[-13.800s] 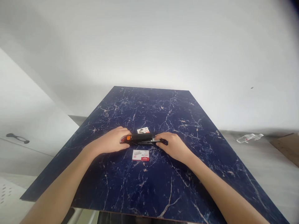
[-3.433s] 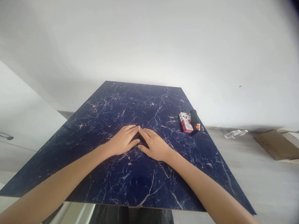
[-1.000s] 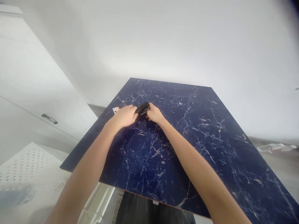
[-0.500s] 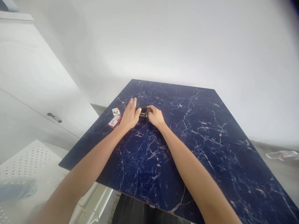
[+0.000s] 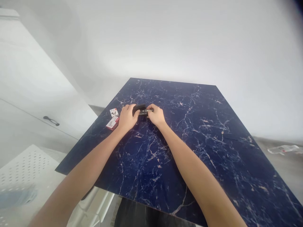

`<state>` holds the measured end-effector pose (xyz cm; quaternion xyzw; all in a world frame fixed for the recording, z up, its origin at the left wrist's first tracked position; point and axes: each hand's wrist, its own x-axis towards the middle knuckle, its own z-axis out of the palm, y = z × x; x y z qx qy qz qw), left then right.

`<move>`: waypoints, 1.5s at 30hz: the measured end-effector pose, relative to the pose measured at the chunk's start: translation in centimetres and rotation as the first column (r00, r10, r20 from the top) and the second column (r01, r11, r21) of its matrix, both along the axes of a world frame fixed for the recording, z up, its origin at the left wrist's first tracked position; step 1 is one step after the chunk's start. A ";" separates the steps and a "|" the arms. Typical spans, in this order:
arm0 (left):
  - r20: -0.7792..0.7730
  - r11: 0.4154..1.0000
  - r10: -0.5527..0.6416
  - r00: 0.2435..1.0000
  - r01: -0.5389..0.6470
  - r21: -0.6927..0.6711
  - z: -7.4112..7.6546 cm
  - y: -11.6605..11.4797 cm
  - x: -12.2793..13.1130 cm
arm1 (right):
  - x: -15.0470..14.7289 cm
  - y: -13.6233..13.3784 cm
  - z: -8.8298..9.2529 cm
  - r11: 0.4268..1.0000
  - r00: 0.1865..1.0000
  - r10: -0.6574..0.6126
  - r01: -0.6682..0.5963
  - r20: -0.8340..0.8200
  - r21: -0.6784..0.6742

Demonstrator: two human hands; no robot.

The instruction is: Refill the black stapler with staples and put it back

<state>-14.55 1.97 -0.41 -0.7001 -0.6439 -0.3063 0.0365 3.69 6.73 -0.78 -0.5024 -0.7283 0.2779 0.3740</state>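
Risking pinched fingers should its spring snap it shut, we curl our left hand (image 5: 127, 118) and right hand (image 5: 155, 115) closely around both ends of the black stapler (image 5: 142, 110), near the far-left edge of the marble-patterned worktop (image 5: 189, 142). Just beyond our left hand, where a slip could knock them, lie a white staple box (image 5: 114, 112) and a red-sided staple box (image 5: 112, 123).

A black plastic stapler (image 5: 141, 110) sits between the left hand (image 5: 127, 119) and the right hand (image 5: 156, 115), with both hands against it, on a dark blue marble-patterned slab (image 5: 189, 176). Just left of the left hand lie two small white-and-red cardboard staple boxes, the farther box (image 5: 114, 112) behind the nearer box (image 5: 112, 123). Well right of the right hand, beyond the slab's edge, a clear plastic bottle (image 5: 282, 149) lies on the floor.
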 end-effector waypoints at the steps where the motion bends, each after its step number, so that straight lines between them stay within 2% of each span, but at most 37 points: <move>1: -0.004 1.000 0.009 1.000 -0.009 0.005 0.0 0.0 0.0 | 0.1 0.0 0.0 1.000 1.000 0.012 -0.012 0.016 0.025; 4: -0.007 1.000 0.024 1.000 -0.024 0.018 0.0 0.0 -0.1 | 0.6 0.1 0.3 0.986 0.989 0.115 -0.124 0.089 0.109; 7: 0.019 1.000 0.010 1.000 -0.010 0.009 0.0 0.0 -0.3 | 1.4 0.3 0.8 0.939 0.934 0.210 -0.274 0.288 0.206; 9: 0.031 1.000 -0.005 0.999 0.005 -0.007 0.0 0.0 -0.4 | 2.1 0.4 1.1 0.918 0.889 0.197 -0.315 0.413 0.239; 11: 0.030 1.000 -0.011 0.999 0.012 -0.021 0.0 0.1 -0.4 | 2.7 0.5 1.2 0.920 0.865 0.170 -0.311 0.472 0.239; 16: 0.025 0.999 -0.027 0.999 0.028 -0.043 0.0 0.2 -0.5 | 3.4 0.8 0.7 0.941 0.888 0.107 -0.236 0.446 0.244; 21: 0.021 0.998 -0.037 0.999 0.038 -0.054 -0.1 0.4 -0.7 | 2.8 1.0 0.3 0.928 0.922 0.195 -0.284 0.334 0.243; 27: 0.027 0.998 -0.022 0.999 0.023 -0.056 -0.2 0.5 -0.7 | 4.6 1.9 0.5 0.954 0.937 0.176 -0.239 0.303 0.183; 34: 0.019 0.998 -0.031 0.999 0.032 -0.048 -0.1 0.4 -0.6 | 3.6 1.8 1.6 0.907 0.859 0.283 -0.385 0.427 0.173; 37: 0.009 0.998 -0.035 0.999 0.036 -0.049 -0.2 0.5 -0.7 | 3.6 1.7 2.1 0.914 0.861 0.269 -0.370 0.432 0.167; 40: 0.005 0.998 -0.038 0.999 0.038 -0.054 -0.2 0.5 -0.6 | 4.0 1.8 2.3 0.936 0.910 0.270 -0.324 0.314 0.134; 42: 0.005 0.998 -0.036 0.999 0.037 -0.056 -0.1 0.4 -0.5 | 4.4 2.2 2.2 0.975 0.968 0.205 -0.215 0.147 0.054; 45: 0.003 0.997 -0.010 1.000 0.010 -0.072 0.1 0.2 -0.3 | 5.2 3.0 2.1 0.997 1.000 -0.026 0.027 0.016 -0.071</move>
